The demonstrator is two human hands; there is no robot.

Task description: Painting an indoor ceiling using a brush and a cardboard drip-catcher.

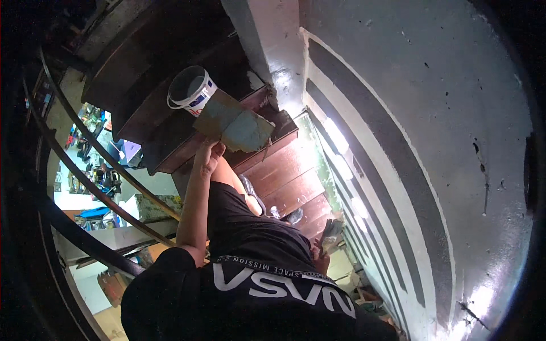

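Note:
My left hand (pixel 210 154) grips the near edge of a flat, roughly rectangular board (pixel 215 112). A grey-blue smear of paste (pixel 245 132) covers much of the board's right side, and its lower edge looks ragged. Just beyond the board, a white plastic bucket (pixel 201 98) with blue and red markings stands on a dark stair step, its handle hanging down at the side. Low on the right, close to my body, my right hand (pixel 320 257) is closed on a wide, dark flat blade that looks like a putty knife (pixel 331 232). The fingers there are partly in shadow.
Dark brown steps (pixel 165 122) climb away ahead. On the right rises a grey wall (pixel 409 108) with dark and light painted stripes. Curved handrails (pixel 96 187) run along the left, with a cluttered room below. Shiny reddish-brown steps (pixel 290 176) lie beside my legs.

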